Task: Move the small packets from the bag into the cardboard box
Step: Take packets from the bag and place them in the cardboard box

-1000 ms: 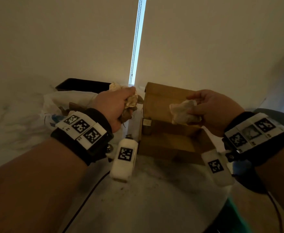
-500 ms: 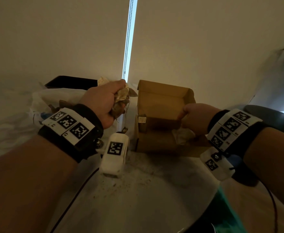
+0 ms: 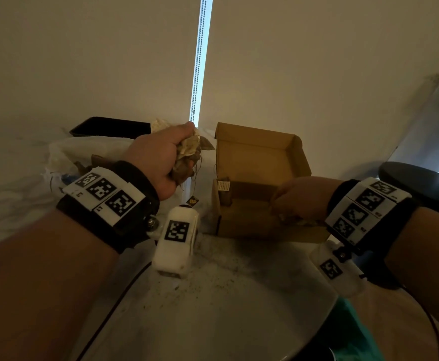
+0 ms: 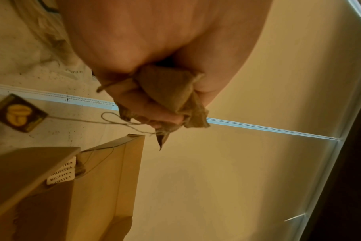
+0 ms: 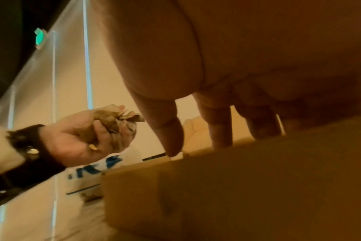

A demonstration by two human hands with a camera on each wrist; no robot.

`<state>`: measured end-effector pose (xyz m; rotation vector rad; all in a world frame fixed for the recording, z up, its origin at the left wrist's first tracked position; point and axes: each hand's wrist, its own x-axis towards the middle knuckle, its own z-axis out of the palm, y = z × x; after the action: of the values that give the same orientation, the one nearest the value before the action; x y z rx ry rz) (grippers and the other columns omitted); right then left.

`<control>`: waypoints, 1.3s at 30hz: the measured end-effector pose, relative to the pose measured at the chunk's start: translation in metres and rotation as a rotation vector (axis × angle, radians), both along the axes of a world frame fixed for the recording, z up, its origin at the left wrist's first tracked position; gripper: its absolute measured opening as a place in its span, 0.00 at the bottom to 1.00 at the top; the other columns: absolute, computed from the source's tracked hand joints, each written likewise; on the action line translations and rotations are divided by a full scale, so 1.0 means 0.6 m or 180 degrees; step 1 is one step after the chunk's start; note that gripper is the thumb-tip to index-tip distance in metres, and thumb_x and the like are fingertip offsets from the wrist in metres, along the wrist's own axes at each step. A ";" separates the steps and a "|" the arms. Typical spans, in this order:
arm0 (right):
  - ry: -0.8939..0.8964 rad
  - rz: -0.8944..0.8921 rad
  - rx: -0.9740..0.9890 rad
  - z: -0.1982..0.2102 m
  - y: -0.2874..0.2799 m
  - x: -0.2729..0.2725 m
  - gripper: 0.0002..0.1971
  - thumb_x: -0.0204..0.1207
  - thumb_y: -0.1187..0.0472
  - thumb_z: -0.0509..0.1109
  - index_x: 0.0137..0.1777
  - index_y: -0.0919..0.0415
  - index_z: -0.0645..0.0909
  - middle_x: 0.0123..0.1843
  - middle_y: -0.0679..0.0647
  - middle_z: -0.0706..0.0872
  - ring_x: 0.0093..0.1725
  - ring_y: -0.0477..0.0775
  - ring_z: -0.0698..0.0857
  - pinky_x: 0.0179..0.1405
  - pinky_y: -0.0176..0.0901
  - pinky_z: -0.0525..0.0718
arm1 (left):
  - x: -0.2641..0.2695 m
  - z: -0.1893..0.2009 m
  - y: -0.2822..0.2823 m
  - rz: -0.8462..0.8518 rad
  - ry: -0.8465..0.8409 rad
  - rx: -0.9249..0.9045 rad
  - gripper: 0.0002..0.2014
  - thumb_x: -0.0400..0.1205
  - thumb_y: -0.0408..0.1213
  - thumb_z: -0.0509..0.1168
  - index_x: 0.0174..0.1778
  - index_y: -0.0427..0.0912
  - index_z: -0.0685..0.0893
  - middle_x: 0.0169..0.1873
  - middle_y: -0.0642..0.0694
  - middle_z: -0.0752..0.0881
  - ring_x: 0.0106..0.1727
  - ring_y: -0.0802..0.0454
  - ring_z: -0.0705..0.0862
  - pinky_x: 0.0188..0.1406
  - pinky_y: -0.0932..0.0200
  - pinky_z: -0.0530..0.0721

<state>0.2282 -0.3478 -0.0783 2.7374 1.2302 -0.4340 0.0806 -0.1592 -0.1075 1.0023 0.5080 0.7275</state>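
My left hand (image 3: pixel 176 157) grips a crumpled bunch of small brown packets (image 3: pixel 189 155) in the air, just left of the open cardboard box (image 3: pixel 252 155). The bunch (image 4: pixel 175 97) fills the fist, and a string with a dark tag (image 4: pixel 17 112) hangs from it. My right hand (image 3: pixel 291 201) reaches down into the box with straight fingers (image 5: pixel 218 130) that hold nothing. A pale packet (image 3: pixel 300 222) lies in the box under that hand. The white plastic bag (image 3: pixel 62 155) lies behind my left wrist. From the right wrist view, the left hand (image 5: pixel 105 130) and bag (image 5: pixel 105 164) show beyond the box wall (image 5: pixel 237 187).
A white paper tag (image 3: pixel 223 185) hangs over the box's left wall. A flat black object (image 3: pixel 109 126) lies behind the bag, a dark round object (image 3: pixel 421 183) stands at the right. Crumbs dot the white table (image 3: pixel 213 308), whose rounded edge runs near me.
My right hand has gone down into the box and let go of the pale packet it held. My left hand has stayed raised with its bunch.
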 end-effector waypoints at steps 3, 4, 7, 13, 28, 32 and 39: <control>0.0331 0.0191 0.0075 -0.004 0.000 -0.009 0.15 0.75 0.41 0.70 0.54 0.49 0.85 0.52 0.49 0.86 0.51 0.49 0.83 0.56 0.45 0.82 | -0.002 0.005 -0.007 -0.0121 -0.0026 -0.0118 0.12 0.83 0.47 0.71 0.49 0.40 0.84 0.31 0.45 0.84 0.23 0.55 0.82 0.15 0.67 0.77; 0.0396 0.0286 0.0012 -0.003 0.001 -0.020 0.15 0.74 0.41 0.71 0.53 0.49 0.85 0.51 0.49 0.86 0.50 0.48 0.83 0.54 0.44 0.82 | -0.003 0.008 -0.011 -0.0208 -0.0018 -0.0179 0.14 0.83 0.48 0.70 0.53 0.39 0.84 0.31 0.45 0.84 0.24 0.56 0.81 0.15 0.68 0.77; 0.0547 0.0559 0.0184 -0.015 0.016 -0.031 0.09 0.75 0.47 0.73 0.52 0.45 0.87 0.52 0.46 0.86 0.52 0.47 0.82 0.52 0.42 0.80 | -0.010 0.017 -0.018 -0.0527 0.0075 -0.0385 0.21 0.83 0.54 0.68 0.58 0.39 0.83 0.31 0.46 0.83 0.27 0.57 0.81 0.14 0.68 0.77; 0.0965 0.0601 0.0199 -0.008 0.048 -0.046 0.04 0.78 0.52 0.71 0.46 0.39 0.86 0.46 0.41 0.85 0.44 0.39 0.81 0.43 0.36 0.76 | -0.021 0.028 -0.023 -0.0559 0.0014 -0.0533 0.29 0.80 0.65 0.65 0.55 0.39 0.84 0.35 0.43 0.84 0.29 0.54 0.82 0.17 0.67 0.79; 0.2347 0.0642 0.3307 0.006 0.161 -0.085 0.11 0.70 0.52 0.78 0.37 0.60 0.87 0.33 0.58 0.87 0.32 0.53 0.80 0.28 0.45 0.78 | -0.024 0.032 -0.030 -0.0365 -0.0276 -0.0761 0.38 0.83 0.69 0.54 0.68 0.37 0.82 0.34 0.38 0.91 0.29 0.46 0.90 0.28 0.59 0.87; 0.2052 0.0742 0.3325 -0.002 0.150 -0.100 0.09 0.71 0.53 0.78 0.37 0.60 0.89 0.29 0.51 0.89 0.25 0.43 0.82 0.25 0.31 0.78 | -0.024 0.034 -0.035 -0.0309 -0.0166 -0.0520 0.43 0.84 0.68 0.52 0.75 0.28 0.76 0.29 0.40 0.90 0.29 0.48 0.90 0.30 0.59 0.87; 0.1586 0.0657 0.3446 -0.025 0.153 -0.100 0.05 0.75 0.58 0.74 0.39 0.55 0.89 0.33 0.51 0.90 0.28 0.40 0.83 0.28 0.31 0.77 | -0.016 0.024 -0.036 -0.0441 -0.0039 -0.0259 0.36 0.85 0.66 0.54 0.58 0.33 0.86 0.31 0.42 0.87 0.29 0.50 0.85 0.30 0.61 0.83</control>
<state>0.1681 -0.2560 -0.0930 3.3479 2.4333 -0.5634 0.0710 -0.1807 -0.0932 0.9467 0.4493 0.5846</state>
